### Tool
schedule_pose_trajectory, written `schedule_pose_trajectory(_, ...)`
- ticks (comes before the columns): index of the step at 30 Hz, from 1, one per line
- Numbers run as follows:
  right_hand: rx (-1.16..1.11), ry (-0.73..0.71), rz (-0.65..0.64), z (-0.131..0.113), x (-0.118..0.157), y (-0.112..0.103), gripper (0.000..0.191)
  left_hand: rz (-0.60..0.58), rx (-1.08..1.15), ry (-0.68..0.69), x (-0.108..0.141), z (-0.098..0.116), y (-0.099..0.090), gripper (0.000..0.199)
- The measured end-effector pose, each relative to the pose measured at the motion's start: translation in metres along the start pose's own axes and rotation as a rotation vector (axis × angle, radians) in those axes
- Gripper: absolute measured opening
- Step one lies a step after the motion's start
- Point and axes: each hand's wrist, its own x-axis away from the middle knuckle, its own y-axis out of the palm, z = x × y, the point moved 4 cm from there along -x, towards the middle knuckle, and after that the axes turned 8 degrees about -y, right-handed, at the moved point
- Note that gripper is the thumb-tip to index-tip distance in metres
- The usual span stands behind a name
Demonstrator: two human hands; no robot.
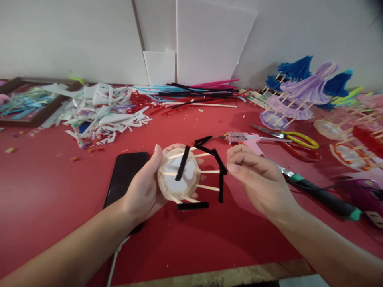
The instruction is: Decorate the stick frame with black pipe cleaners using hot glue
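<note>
My left hand [146, 183] is wrapped round a round craft base [175, 194] with a white centre and a pale, ridged rim. Thin wooden sticks [209, 172] stand out from it. Short black pipe cleaner pieces [183, 163] sit across the stick ends; some join in an angled line along the right side. At the bend of that line, the fingertips of my right hand [254, 171] are pinched together on the black pipe cleaner [220, 161]. The exact contact is partly hidden by the fingers. Under my left wrist lies a black phone [124, 171].
To the right are a pink glue gun [253, 141], yellow-and-red-handled scissors [299, 140] and a dark-handled cutter [323, 195]. Finished purple [302, 89] and blue pieces stand behind. White scraps [101, 111], loose pipe cleaners [194, 92] and a brown frame [38, 115] lie along the back.
</note>
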Motion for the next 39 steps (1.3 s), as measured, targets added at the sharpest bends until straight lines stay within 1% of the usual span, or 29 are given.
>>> schedule_pose_trajectory(3,0.019,0.009,-0.006,-0.0007,0.0007,0.0006,0.011,-0.021,0.000,0.014,0.0004,0.0008,0.0009,0.052)
schedule_pose_trajectory(7,0.004,0.033,-0.007,0.0003,0.0013,0.0024,0.012,0.036,-0.011,0.011,0.0016,0.0020,0.0024,0.052)
schedule_pose_trajectory(9,0.001,0.035,-0.003,0.0008,0.0016,0.0027,0.012,0.046,-0.011,0.009,0.0019,0.0027,0.0031,0.053)
schedule_pose_trajectory(17,0.078,0.030,0.002,-0.0005,0.0003,0.0015,0.011,0.001,0.009,0.003,0.0010,0.0023,0.0011,0.054)
schedule_pose_trajectory(21,0.078,0.027,0.000,-0.0017,0.0006,0.0022,0.012,0.003,0.010,0.012,0.0007,0.0017,0.0006,0.052)
schedule_pose_trajectory(27,0.076,0.031,0.003,-0.0002,0.0009,0.0027,0.011,-0.033,0.002,0.021,0.0007,0.0008,-0.0006,0.051)
schedule_pose_trajectory(33,0.060,0.053,-0.010,0.0007,0.0021,0.0025,0.011,-0.012,0.006,0.020,0.0012,0.0021,-0.0007,0.052)
schedule_pose_trajectory(39,0.084,0.059,-0.017,-0.0012,0.0004,0.0048,0.012,-0.039,-0.002,0.010,0.0003,0.0007,-0.0023,0.052)
